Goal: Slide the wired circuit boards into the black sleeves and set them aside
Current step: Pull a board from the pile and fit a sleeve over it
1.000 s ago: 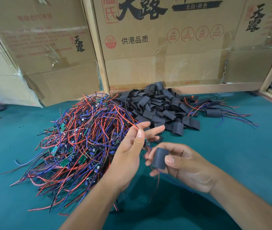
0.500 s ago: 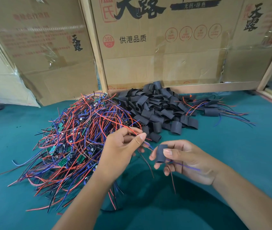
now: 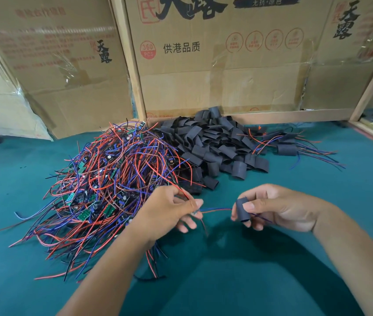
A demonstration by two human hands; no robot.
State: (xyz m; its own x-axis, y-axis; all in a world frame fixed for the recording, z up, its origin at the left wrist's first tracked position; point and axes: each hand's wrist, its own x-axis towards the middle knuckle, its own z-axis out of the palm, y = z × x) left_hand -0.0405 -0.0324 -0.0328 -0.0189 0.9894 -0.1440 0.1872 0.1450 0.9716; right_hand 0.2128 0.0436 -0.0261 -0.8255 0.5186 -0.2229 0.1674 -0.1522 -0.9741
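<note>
Black sleeves (image 3: 213,144), red and blue wires (image 3: 117,179), teal table (image 3: 317,190)

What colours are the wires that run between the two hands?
Red and blue: the wires run side by side into the black sleeve, shown best in the head view.

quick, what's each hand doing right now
Left hand: closed, pinching the wired board's wires.
Right hand: closed, holding a black sleeve with the wires running through it.
</note>
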